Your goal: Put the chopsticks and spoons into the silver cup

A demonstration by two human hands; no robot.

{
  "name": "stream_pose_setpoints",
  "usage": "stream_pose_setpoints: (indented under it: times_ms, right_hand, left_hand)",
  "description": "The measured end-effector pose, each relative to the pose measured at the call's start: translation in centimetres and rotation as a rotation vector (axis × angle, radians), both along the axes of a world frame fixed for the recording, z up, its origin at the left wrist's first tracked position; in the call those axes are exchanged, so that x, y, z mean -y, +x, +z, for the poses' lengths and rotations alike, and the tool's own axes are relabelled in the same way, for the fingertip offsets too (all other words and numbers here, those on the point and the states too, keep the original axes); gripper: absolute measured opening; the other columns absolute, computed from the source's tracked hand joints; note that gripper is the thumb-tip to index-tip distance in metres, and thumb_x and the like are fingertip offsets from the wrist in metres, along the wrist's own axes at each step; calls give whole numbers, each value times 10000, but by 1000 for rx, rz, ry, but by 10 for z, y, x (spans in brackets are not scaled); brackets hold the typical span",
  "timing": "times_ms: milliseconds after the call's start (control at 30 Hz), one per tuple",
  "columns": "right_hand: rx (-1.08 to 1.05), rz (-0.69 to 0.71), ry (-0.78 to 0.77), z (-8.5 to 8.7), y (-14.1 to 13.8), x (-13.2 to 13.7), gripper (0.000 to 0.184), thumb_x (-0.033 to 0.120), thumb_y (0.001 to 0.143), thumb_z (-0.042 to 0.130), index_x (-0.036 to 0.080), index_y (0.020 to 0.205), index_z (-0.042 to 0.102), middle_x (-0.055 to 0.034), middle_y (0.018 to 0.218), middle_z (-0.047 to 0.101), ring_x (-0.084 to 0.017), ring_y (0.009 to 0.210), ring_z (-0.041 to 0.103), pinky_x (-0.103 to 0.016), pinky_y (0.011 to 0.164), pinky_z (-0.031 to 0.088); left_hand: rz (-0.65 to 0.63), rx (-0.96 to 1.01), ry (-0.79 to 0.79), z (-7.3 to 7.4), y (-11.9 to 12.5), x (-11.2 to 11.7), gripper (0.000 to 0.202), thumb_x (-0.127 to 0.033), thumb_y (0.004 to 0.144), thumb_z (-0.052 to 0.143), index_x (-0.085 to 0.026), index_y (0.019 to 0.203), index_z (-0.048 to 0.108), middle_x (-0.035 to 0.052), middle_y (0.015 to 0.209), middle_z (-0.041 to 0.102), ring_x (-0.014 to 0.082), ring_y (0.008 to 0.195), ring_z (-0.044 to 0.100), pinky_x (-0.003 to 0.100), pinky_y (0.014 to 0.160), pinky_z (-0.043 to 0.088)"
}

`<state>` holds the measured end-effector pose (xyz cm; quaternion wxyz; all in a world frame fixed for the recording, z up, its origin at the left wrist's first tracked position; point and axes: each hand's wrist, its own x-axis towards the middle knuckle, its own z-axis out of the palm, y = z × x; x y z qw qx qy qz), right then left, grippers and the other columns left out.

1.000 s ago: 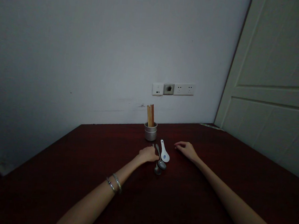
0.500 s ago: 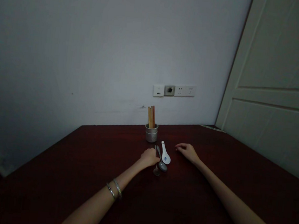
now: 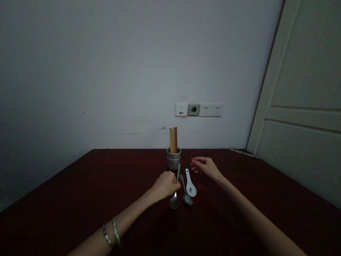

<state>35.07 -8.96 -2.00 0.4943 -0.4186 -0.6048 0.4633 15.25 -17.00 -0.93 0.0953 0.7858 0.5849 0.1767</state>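
Note:
My left hand (image 3: 165,185) is closed around the handle of a metal spoon (image 3: 174,202), whose bowl points toward me. The handle's far end sticks up past my fingers. Just right of it, another metal spoon (image 3: 187,200) lies on the table, bowl nearest me. Beside that one rests a white soup spoon (image 3: 191,189) with a small blue mark in its bowl. My right hand (image 3: 206,167) hovers or rests beyond the white spoon's handle, fingers loosely bent with nothing in them.
A grey metal utensil holder (image 3: 173,161) with several wooden chopsticks (image 3: 173,140) stands behind the spoons. The dark red table (image 3: 116,187) meets a pale wall with sockets (image 3: 210,110). A cream panelled door (image 3: 316,118) is at the right.
The held spoon has shifted left, away from the other metal spoon, and shows more clearly. My right hand has moved left toward the utensil holder. The view has tilted slightly up.

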Motion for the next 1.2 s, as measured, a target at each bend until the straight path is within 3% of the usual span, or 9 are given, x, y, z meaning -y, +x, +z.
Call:
stream_pose_setpoints:
  times_ms: [133,267,367,567,667,800,967,1067,1200]
  right_hand:
    - [-63,163,-173,16,-23,8,276,301,678,648,115,871,585,-81,704,661,-144,549,630,-236,470,528]
    - [-58,340,-267,19,-30,14,298,305,675,656,102,882,587,-85,709,670,-138,576,639,-213,497,536]
    - [-33,368,-286,19,-29,18,255,238,661,673,76,847,609,-102,738,676,-119,579,637,-174,519,532]
    - [-192,248,-324,21,-16,17,172,121,680,644,58,837,612,-111,736,675,-121,609,643,-172,576,541]
    - [-373,135,-311,21,-7,14,115,85,708,604,58,820,612,-116,760,670,-141,691,649,-186,637,547]
    - [-611,11,-291,18,-2,10,100,29,737,538,80,771,617,-91,772,662,-124,722,645,-161,690,539]
    - [-776,-108,-249,12,-11,9,117,33,748,522,103,718,610,-64,797,650,-112,753,638,-149,739,529]
    - [-819,-138,-191,10,-22,12,95,49,739,540,117,715,602,-59,810,646,-138,826,628,-189,773,531]
    - [-846,-153,-151,9,-34,21,81,52,722,564,124,703,597,-60,808,644,-153,869,616,-219,824,514]
  left_hand:
    - [-39,32,-8,10,0,11,222,-249,683,476,-126,579,629,45,534,574,102,479,483,201,457,275]
    - [-81,44,-17,14,2,18,197,-229,670,483,-126,557,607,28,515,555,86,454,446,199,438,243]
    - [-114,62,-44,15,1,20,185,-219,663,493,-123,531,582,6,490,525,70,433,414,193,424,222]
    - [-349,366,-187,30,-18,4,373,-420,756,429,-114,615,589,-23,453,474,50,383,382,168,394,250]
    - [-281,664,-198,33,-34,-17,407,-468,771,401,-112,751,598,-36,451,473,41,326,358,166,362,255]
    - [-88,1090,-39,19,-41,-42,371,-437,718,508,-90,816,596,-20,518,512,28,320,349,160,319,236]
    - [-66,1239,-96,2,-15,-45,412,-384,622,637,-72,888,613,57,669,610,41,393,431,157,318,288]
    - [-43,1343,-58,5,6,-37,485,-411,603,654,-82,956,606,65,721,617,35,415,425,156,326,301]
    - [-6,1482,43,15,22,-32,450,-462,611,633,-73,839,627,25,627,569,16,381,360,158,318,275]
